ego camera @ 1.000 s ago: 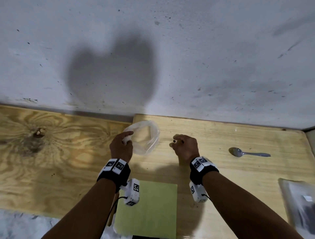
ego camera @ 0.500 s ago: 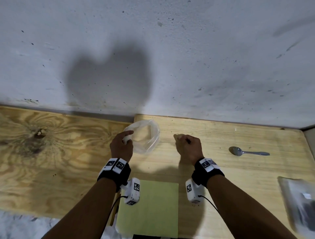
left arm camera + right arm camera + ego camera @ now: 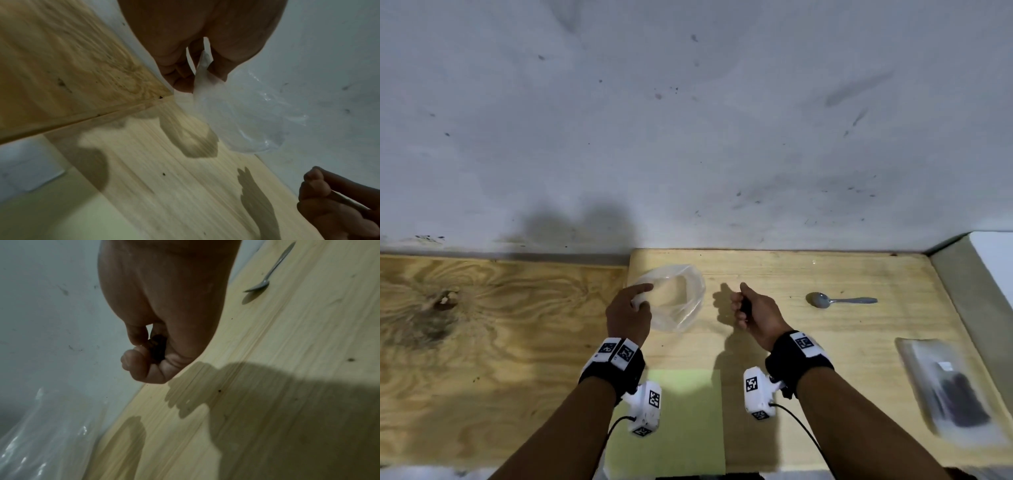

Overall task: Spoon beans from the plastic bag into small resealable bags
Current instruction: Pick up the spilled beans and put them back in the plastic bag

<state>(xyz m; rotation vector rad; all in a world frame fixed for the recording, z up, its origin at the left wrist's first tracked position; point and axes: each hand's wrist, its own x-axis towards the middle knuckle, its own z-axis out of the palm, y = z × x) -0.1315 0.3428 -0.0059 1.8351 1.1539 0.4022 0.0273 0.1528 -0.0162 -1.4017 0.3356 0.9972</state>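
Left hand point(image 3: 628, 313) pinches rim of clear floppy plastic bag point(image 3: 676, 299) on pale wooden table point(image 3: 825, 342), right hand point(image 3: 751, 310) curled round dark beans point(image 3: 157, 348), metal spoon point(image 3: 839, 300) unused; keep mouth wide, tip in slowly.

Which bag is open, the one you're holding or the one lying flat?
The clear bag pinched by the left hand gapes open; the bag at right lies flat.

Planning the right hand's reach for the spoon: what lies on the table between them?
Nothing: in the head view, bare wooden table separates the right hand from the spoon.
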